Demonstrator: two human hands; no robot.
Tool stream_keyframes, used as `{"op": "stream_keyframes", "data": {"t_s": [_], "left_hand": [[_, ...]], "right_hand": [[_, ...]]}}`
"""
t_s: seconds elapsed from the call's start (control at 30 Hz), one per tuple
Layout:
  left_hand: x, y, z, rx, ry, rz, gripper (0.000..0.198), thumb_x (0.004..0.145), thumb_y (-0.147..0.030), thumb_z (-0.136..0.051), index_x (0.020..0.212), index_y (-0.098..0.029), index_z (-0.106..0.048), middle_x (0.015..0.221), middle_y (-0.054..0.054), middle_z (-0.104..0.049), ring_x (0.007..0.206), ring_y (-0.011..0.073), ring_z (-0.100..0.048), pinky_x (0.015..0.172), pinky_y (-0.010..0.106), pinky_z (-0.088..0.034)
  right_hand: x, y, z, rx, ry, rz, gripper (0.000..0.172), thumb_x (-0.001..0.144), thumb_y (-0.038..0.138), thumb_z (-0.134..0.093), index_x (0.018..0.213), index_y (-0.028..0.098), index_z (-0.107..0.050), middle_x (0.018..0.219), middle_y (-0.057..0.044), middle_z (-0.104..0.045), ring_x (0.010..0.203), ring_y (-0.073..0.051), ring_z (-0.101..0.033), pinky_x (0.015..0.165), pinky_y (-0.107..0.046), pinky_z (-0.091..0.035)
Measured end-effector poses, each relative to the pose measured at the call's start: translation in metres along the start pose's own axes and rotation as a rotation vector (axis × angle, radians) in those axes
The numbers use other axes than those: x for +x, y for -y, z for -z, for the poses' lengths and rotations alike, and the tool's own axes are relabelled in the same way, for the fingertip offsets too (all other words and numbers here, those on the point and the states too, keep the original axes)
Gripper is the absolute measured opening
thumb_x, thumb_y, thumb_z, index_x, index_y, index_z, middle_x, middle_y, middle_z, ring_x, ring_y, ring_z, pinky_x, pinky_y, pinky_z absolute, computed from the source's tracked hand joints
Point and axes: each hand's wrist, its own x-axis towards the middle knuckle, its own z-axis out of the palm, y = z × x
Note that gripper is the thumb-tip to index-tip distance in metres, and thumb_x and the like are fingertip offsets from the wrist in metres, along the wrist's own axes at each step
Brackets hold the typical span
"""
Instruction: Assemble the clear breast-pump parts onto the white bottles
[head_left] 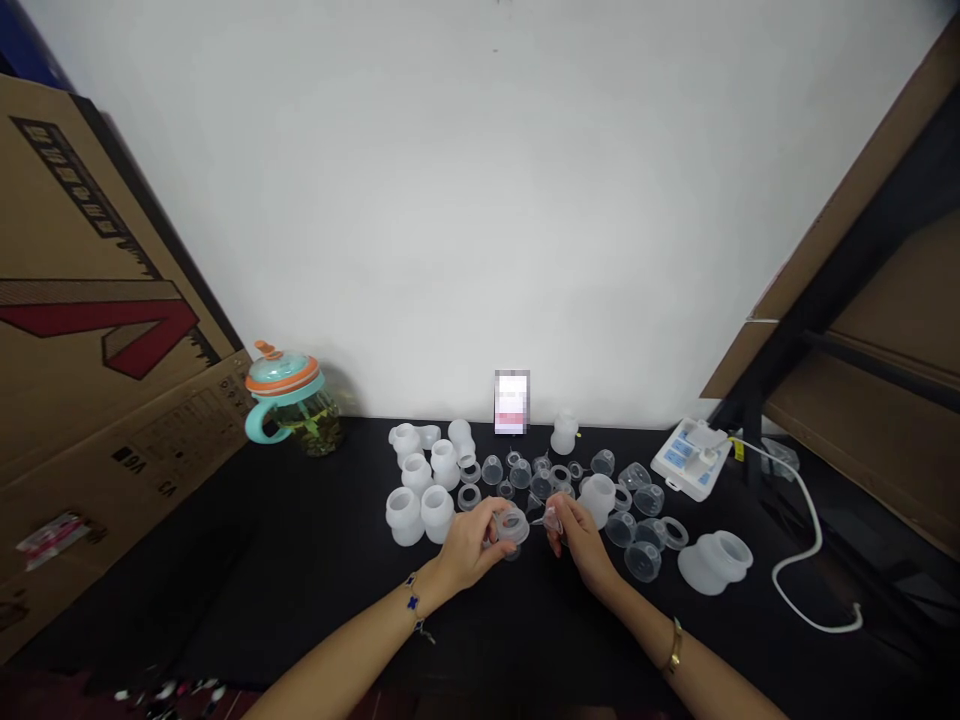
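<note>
My left hand (474,545) is closed around the edge of a translucent bottle collar ring (513,524), its round opening facing up. Just to the right, my right hand (574,535) pinches a small clear silicone teat (552,519), whose thin end points toward the ring. A narrow gap appears to separate the two parts. Several frosted white bottles (405,517) stand left of my left hand. Another frosted bottle (598,500) is right behind my right hand. Clear domed caps (643,561) and loose rings (674,533) lie scattered beyond and to the right of my hands.
A teal-lidded glass teapot (300,405) stands at the left by a cardboard box (112,300). A phone (512,403) leans on the wall. To the right are a wide bottle (715,562) lying tilted, a white power strip (691,458) and its cable (814,535).
</note>
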Motion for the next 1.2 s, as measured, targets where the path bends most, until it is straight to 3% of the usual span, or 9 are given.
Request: {"op": "stream_keyframes", "data": {"t_s": [0.13,0.27,0.47,0.6,1.2], "left_hand": [[0.0,-0.002,0.001,0.001,-0.005,0.011,0.053,0.099,-0.063,-0.036,0.121,-0.018,-0.053,0.09,0.005,-0.067,0.066,0.0159,-0.061,0.062,0.027,-0.048],[0.0,-0.004,0.0,-0.012,-0.017,0.049,0.044,0.1,-0.051,-0.045,0.13,-0.019,-0.047,0.092,0.004,-0.068,0.064,0.0145,-0.061,0.061,0.027,-0.05],[0.0,-0.003,-0.004,-0.029,-0.041,0.066,0.045,0.095,-0.038,-0.057,0.135,-0.02,-0.045,0.089,0.002,-0.068,0.06,0.0121,-0.059,0.058,0.024,-0.05],[0.0,-0.003,-0.004,-0.008,-0.045,0.075,0.046,0.092,-0.036,-0.061,0.133,-0.019,-0.047,0.07,-0.004,-0.06,0.057,0.0129,-0.058,0.056,0.024,-0.048],[0.0,-0.001,-0.006,0.006,-0.058,0.092,0.045,0.091,-0.036,-0.062,0.131,-0.021,-0.048,0.071,-0.004,-0.059,0.058,0.0127,-0.059,0.056,0.023,-0.048]], "right_hand": [[0.0,0.001,-0.001,0.0,0.003,0.007,0.054,0.088,0.073,-0.054,0.074,0.021,-0.054,0.05,0.006,-0.044,0.041,-0.01,-0.039,0.041,-0.023,-0.032],[0.0,0.005,-0.002,0.007,0.0,0.003,0.052,0.088,0.071,-0.056,0.072,0.021,-0.055,0.051,0.006,-0.043,0.041,-0.01,-0.039,0.04,-0.023,-0.032],[-0.002,0.01,-0.003,0.026,-0.018,-0.013,0.043,0.084,0.061,-0.068,0.099,0.021,-0.065,0.065,0.004,-0.056,0.041,-0.009,-0.046,0.038,-0.022,-0.036],[-0.001,0.01,-0.002,0.088,-0.003,-0.013,0.042,0.082,0.055,-0.073,0.108,0.024,-0.065,0.083,0.0,-0.066,0.049,-0.011,-0.056,0.041,-0.022,-0.044],[0.0,0.002,0.001,0.051,0.05,0.052,0.039,0.079,0.041,-0.079,0.11,0.025,-0.063,0.098,-0.004,-0.072,0.052,-0.011,-0.06,0.043,-0.024,-0.049]]}}
